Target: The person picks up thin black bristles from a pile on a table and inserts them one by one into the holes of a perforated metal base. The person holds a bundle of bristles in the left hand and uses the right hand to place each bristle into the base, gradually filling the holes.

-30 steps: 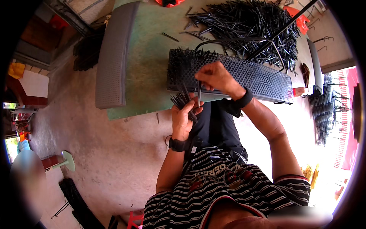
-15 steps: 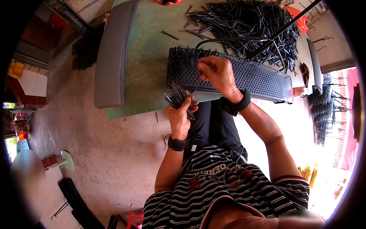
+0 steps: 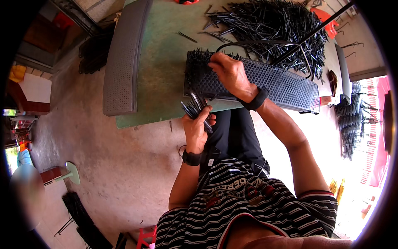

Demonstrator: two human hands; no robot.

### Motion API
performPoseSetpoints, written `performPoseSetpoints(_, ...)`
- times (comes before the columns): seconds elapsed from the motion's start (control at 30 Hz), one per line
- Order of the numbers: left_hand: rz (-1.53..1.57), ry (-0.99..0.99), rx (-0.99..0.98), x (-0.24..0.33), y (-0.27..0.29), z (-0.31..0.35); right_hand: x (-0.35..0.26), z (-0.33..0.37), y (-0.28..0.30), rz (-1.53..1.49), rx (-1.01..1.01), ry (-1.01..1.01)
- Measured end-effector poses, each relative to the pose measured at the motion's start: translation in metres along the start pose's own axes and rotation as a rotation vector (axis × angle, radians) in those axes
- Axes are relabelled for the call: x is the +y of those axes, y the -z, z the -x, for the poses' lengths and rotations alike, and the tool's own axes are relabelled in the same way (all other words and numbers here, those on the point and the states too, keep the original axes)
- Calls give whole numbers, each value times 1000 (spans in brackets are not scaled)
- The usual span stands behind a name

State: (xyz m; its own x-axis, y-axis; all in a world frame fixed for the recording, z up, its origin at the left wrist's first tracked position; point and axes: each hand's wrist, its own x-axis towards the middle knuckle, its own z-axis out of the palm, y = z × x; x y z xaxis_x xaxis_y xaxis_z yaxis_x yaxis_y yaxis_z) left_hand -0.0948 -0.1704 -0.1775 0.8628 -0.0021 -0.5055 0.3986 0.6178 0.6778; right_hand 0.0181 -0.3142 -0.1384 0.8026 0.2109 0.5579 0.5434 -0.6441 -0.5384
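A bundle of thin black pointed sticks is gripped in my left hand, just off the table's near edge, with the tips fanned upward. My right hand hovers over the left part of a long black perforated rack. Its thumb and fingers are pinched together; whatever lies between them is too small to make out. Several black pieces stand upright in the holes at the rack's left end, while the holes toward the right show bare.
A large heap of loose black sticks covers the far right of the green table. A few strays lie apart from it. Grey perforated sheets sit along the left edge. A black rod frame crosses above the rack.
My right hand has shifted slightly left and farther away over the rack, its wrist turning. My left hand stays nearly in place, still holding the sticks.
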Motion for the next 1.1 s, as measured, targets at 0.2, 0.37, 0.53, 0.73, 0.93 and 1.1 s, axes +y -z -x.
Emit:
performPoseSetpoints(0.2,40,20,-26,2,0,1,-2,-2,2,227,-98,-19)
performPoseSetpoints(0.37,60,31,-107,4,-4,4,-16,9,17,-380,-558,-540)
performPoseSetpoints(0.53,-6,34,-66,0,-7,2,-22,9,20,-493,-103,-541)
performPoseSetpoints(0.73,-33,48,-37,1,0,2,-20,5,8,-312,63,-260)
performPoseSetpoints(0.93,0,55,-44,5,-1,4,-11,9,-1,-207,-29,-170)
performPoseSetpoints(1.1,86,79,-75,5,2,3,-4,5,1,151,-181,100)
